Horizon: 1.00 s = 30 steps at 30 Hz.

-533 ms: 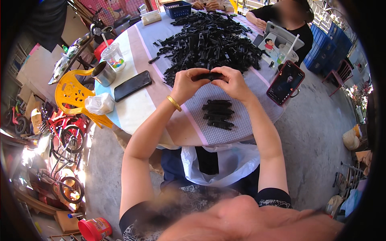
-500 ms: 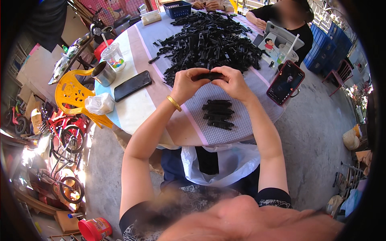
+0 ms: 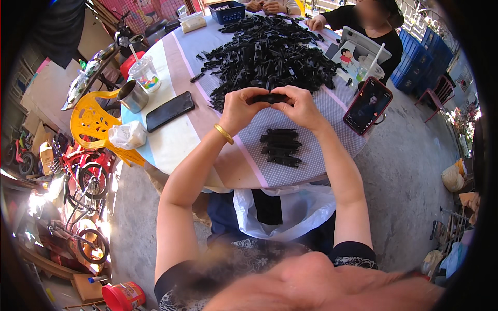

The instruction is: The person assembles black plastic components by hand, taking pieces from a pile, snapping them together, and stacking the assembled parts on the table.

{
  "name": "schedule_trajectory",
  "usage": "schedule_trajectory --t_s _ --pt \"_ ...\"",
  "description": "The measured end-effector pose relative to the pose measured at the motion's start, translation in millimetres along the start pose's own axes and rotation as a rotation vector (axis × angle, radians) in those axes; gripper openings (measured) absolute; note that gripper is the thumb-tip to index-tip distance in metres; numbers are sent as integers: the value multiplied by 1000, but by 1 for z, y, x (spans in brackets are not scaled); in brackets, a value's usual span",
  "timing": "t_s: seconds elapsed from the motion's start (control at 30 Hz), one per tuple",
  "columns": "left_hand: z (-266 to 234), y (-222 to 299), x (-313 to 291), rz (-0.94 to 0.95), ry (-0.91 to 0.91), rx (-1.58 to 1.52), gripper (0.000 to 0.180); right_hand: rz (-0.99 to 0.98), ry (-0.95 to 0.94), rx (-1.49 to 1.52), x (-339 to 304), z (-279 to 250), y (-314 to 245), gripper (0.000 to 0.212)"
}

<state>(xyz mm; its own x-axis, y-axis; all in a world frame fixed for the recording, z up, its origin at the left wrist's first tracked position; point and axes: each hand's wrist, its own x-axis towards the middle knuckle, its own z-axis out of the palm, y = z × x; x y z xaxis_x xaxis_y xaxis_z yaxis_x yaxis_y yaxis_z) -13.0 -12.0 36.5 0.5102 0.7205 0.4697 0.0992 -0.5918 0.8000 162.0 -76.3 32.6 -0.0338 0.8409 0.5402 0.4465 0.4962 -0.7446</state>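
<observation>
Between both my hands is a slim black plastic piece (image 3: 271,98), gripped at its two ends. My left hand (image 3: 240,110), with a gold bangle at the wrist, pinches one end, and my right hand (image 3: 301,110) pinches the other. The fingers hide much of the piece, so its exact kind is unclear. Just beyond my hands spreads a big heap of similar black pieces (image 3: 270,54). On the dotted cloth between my forearms lies a small stack of black pieces (image 3: 281,147), laid side by side.
A black phone (image 3: 170,111), steel cup (image 3: 133,96) and plastic cup (image 3: 145,75) stand at left. At right, a lit phone (image 3: 367,106) leans on a mug near a tablet (image 3: 363,46). An open white bag (image 3: 285,212) hangs at my lap. Two people sit across the table (image 3: 207,155).
My hands keep nearly the same pose around the black piece. Across the table, the right-hand person's hand has moved left and down towards the heap.
</observation>
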Motion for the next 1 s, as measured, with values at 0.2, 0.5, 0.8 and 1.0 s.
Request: schedule_trajectory --t_s 0.2,0.5,0.8,1.0 --pt "1 1 -1 32 -33 -5 27 -25 54 -46 -1 -1 1 26" --pt "-11 -12 8 -46 -229 0 30 -127 51 -212 -2 0 -3 30" --pt "-1 -13 1 61 -419 99 25 169 285 -60 5 -16 13 25" --pt "-1 -15 -2 308 -722 136 26 141 73 -605 0 -13 11 22"
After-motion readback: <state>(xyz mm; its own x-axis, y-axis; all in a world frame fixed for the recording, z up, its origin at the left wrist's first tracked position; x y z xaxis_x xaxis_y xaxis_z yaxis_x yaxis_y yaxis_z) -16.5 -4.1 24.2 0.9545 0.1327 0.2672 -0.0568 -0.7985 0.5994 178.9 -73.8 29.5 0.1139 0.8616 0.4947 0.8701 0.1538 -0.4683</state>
